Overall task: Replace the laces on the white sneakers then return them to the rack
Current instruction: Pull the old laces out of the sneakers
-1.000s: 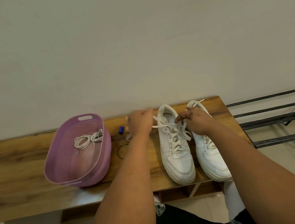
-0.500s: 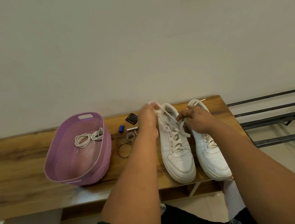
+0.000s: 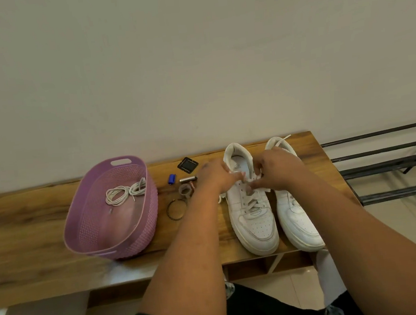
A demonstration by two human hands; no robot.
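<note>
Two white shoes sit on the wood table (image 3: 28, 229) at about 3 o'clock, toes toward the person. The left shoe (image 3: 253, 214) is the one being worked on. The right shoe (image 3: 296, 214) is just beside it, touching or nearly so.

Both hands are at the top of the left shoe, near the tongue. The left hand (image 3: 217, 177) has its fingers curled in and pinches the lace (image 3: 252, 204) at the top holes. The right hand (image 3: 278, 170) is curled in too and looks like it pinches the same lace from the other side, but the fingertips are blurry, so can't be 100% sure.

How far along? I think it's early. The lace on the left shoe is criss-crossed through most holes, w/ only the top part loose. The right shoe has its lace in too; one end sticks out by the heel at 1 o'clock. So no shoe is bare yet.

The new laces (image 3: 124, 192) are coiled in the purple basket (image 3: 112, 240) at 9 o'clock, not used. They sit well apart from the shoes.

Left to do, I'd guess: pull out both old laces, thread new ones, then put the shoes on the black rack (image 3: 389, 162) at 3 o'clock, past the table edge.

Small stuff lies between basket and shoes: a blue cap (image 3: 171, 179), a ring (image 3: 176, 210), a black square (image 3: 187, 165). Not part of the job, prob.
</note>
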